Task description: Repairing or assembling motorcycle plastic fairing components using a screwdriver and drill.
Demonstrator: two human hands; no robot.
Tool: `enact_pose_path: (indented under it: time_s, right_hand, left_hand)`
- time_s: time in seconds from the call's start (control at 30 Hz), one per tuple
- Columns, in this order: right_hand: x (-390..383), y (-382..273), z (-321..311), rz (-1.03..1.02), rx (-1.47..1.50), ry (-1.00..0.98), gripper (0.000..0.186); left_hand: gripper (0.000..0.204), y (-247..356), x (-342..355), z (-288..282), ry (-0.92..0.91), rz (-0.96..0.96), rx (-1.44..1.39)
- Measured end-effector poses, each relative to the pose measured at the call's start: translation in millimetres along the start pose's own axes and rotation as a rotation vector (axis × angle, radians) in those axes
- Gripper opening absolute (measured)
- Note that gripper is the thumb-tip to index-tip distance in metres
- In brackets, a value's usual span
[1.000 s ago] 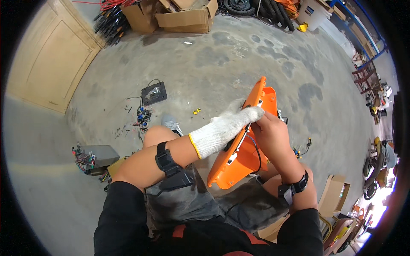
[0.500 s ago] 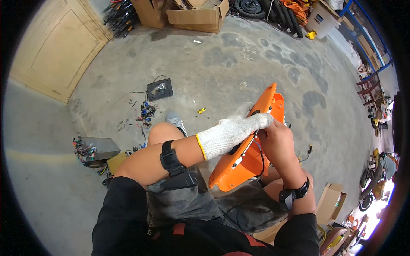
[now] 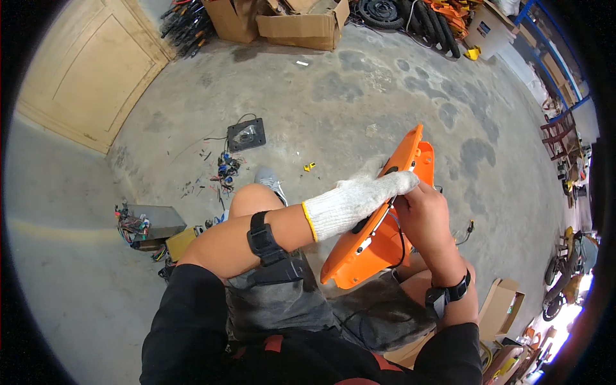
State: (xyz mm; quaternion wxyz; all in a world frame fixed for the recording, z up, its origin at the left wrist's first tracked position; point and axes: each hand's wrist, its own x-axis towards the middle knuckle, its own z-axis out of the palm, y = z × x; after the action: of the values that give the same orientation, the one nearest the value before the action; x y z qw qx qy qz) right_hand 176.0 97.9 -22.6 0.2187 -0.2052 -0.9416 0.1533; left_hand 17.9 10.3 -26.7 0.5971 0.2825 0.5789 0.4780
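Observation:
An orange plastic shell (image 3: 350, 269) is tilted up over my lap, its long edge slanting away to the right. My left hand (image 3: 369, 197), in a white knit glove with a yellow cuff, grips it across the outer face. Bare and closed, my right hand (image 3: 425, 215) presses its fingertips against the shell's edge beside the gloved fingers. What those fingertips pinch is hidden. A thin black cable (image 3: 403, 242) loops along the inside of the shell, below my right hand. Small white fittings sit along the edge.
On the floor ahead lie a black square plate (image 3: 246, 135), a tangle of connectors (image 3: 227, 168) and a yellow piece (image 3: 310, 167). A grey box (image 3: 157, 222) with wires stands left. Cardboard boxes (image 3: 298, 33) line the back; an open carton (image 3: 500, 309) lies at right.
The whole view has shifted slightly, so everything sits a little further right in the picture. Both hands stay on the orange shell, with no clear change in hold.

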Motion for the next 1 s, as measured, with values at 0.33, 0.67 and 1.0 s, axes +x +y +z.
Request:
enact_pose_path:
  time_s: [0.33, 0.67, 1.0]
  right_hand:
    - [1, -2, -2, 0.006, -0.037, -0.013, 0.009]
    - [-2, -2, -1, 0.007, -0.044, -0.024, 0.010]
    - [5, -7, 0, -0.074, -0.008, 0.020, 0.012]
  left_hand:
    - [0.066, 4, -3, 5, 0.025, -0.006, -0.077]
    - [0.059, -25, 16, 3, 0.026, -0.074, -0.074]
    - [0.062, 2, -11, -5, 0.028, 0.043, -0.068]
